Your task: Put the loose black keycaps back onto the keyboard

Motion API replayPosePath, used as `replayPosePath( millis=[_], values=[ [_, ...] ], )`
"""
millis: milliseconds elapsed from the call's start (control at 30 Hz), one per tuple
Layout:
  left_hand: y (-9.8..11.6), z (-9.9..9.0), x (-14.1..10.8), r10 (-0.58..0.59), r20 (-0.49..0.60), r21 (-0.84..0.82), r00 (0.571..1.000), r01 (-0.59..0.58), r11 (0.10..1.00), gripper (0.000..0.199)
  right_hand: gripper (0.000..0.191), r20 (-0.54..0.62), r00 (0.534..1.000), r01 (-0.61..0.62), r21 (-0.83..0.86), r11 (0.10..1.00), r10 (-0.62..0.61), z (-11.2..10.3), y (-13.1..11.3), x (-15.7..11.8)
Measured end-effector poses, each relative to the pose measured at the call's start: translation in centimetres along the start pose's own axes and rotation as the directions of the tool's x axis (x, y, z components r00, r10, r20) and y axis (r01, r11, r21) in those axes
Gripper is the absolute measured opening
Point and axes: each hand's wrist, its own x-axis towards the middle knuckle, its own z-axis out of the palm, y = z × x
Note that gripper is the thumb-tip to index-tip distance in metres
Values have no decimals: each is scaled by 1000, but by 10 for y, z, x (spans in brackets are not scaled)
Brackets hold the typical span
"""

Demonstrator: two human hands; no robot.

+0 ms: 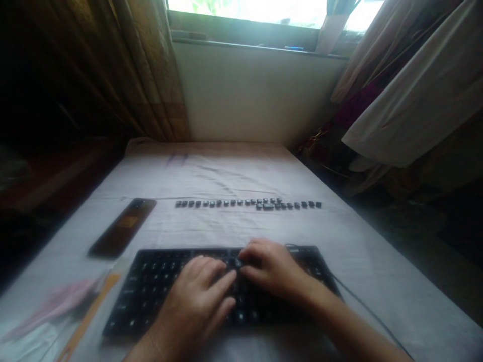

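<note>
A black keyboard (pixel 130 291) lies at the front of the cloth-covered surface. My left hand (pixel 202 299) rests over its middle with fingers stretched out and a little apart, and the index fingertip points toward my right hand (pixel 269 266). The thumb and fingers of that right hand are pinched round a small dark keycap (pixel 238 262) near the keyboard's upper edge. Whether the keycap is seated or lifted I cannot tell. Beyond the keyboard, several loose keycaps (pixel 226 203) lie in a long row, with a shorter row (pixel 289 205) overlapping at its right end.
A dark phone (pixel 124 227) lies face down to the left. An orange strip (pixel 90 314) and a pink cloth or bag (pixel 56 304) are at the lower left. The keyboard cable (pixel 372 311) runs off to the right. A curtain (pixel 151 75) hangs beside the window wall.
</note>
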Motion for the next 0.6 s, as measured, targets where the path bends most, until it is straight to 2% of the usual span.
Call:
replayPosePath(
  millis=[300,600],
  values=[
    [1,13,-9,-70,104,43,992,66,997,36,12,-29,1000,-4,17,1000,5,4,1,1],
    [1,12,-5,-80,91,21,993,78,997,34,15,-43,999,34,36,999,-32,7,6,-3]
  ],
)
